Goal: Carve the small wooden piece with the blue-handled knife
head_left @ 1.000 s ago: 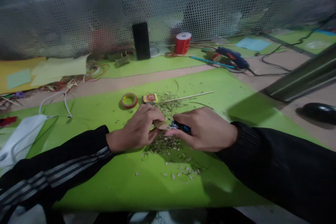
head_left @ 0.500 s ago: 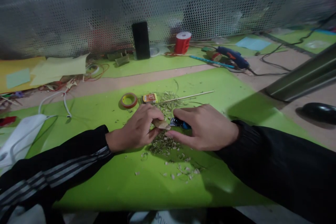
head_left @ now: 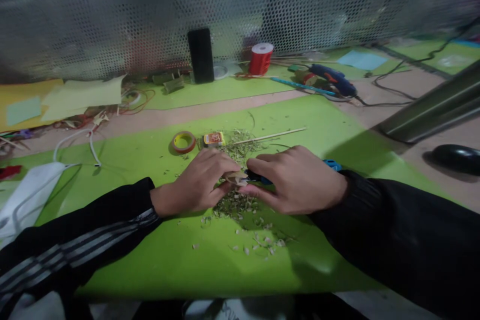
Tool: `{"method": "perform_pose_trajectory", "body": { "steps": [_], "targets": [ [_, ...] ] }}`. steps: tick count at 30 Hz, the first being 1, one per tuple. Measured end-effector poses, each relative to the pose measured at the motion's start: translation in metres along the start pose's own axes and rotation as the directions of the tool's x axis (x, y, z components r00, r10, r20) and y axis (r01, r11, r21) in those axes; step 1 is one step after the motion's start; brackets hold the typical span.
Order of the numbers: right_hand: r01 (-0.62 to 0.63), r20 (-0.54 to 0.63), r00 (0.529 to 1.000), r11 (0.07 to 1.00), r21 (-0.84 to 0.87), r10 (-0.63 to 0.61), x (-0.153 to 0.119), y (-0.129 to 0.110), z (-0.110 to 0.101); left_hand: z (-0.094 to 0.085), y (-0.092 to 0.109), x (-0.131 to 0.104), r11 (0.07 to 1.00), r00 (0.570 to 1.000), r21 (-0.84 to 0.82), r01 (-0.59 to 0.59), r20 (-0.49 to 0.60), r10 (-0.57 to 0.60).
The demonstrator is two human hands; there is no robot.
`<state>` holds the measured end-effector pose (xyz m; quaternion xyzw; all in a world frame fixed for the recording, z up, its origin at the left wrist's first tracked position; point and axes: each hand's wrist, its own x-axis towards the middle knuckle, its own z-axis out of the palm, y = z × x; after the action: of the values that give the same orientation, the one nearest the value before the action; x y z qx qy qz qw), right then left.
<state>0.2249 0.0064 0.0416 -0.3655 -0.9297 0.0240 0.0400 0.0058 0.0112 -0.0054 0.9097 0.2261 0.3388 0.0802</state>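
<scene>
My left hand point(head_left: 200, 180) is closed around a small light-brown wooden piece point(head_left: 235, 178), whose end sticks out toward the right. My right hand point(head_left: 296, 180) grips a blue and black cutter point(head_left: 262, 178); its blue rear end shows beyond the knuckles, and its tip meets the wooden piece. Part of the blade is hidden by the fingers and the wood. Beneath both hands, shavings point(head_left: 238, 205) are scattered on the green mat point(head_left: 150, 255). Pale chips lie nearer the mat's front.
Behind my hands lie a tape roll point(head_left: 183, 142), a small box point(head_left: 213, 139) and a thin stick point(head_left: 277, 135). Farther back are a black phone point(head_left: 201, 55), a red spool point(head_left: 261, 59) and a glue gun point(head_left: 333, 80). A metal post point(head_left: 431, 105) rises at right.
My right hand has shifted slightly right, and the cutter's blue rear end now shows. The wooden piece has turned a little, with a sliver lifted at its end.
</scene>
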Motion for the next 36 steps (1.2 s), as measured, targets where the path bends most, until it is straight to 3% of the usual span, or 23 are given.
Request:
{"method": "perform_pose_trajectory", "body": {
  "steps": [9,13,22,29,36],
  "targets": [
    [-0.034,0.186,0.982,0.999,-0.006,0.034,0.0,0.0,-0.01,-0.002,0.002,0.001,0.996,0.998,0.054,-0.068,0.002,0.068],
    [-0.048,0.247,0.968,0.999,-0.017,0.051,0.001,0.001,-0.015,-0.002,0.002,0.001,0.999,1.0,0.039,-0.01,-0.018,0.011],
    [-0.051,0.165,0.985,0.999,-0.005,0.051,0.004,0.01,-0.013,-0.002,0.0,0.0,1.0,1.0,0.028,0.011,0.004,-0.011],
    [-0.078,0.191,0.978,0.997,-0.017,0.079,0.005,0.009,-0.008,-0.004,0.005,0.002,0.999,0.999,0.031,0.043,0.0,-0.043],
    [0.004,0.166,0.986,0.997,0.076,-0.016,0.005,0.009,-0.004,-0.008,0.007,0.004,0.997,0.999,-0.069,0.039,-0.012,-0.04]
  ]
}}
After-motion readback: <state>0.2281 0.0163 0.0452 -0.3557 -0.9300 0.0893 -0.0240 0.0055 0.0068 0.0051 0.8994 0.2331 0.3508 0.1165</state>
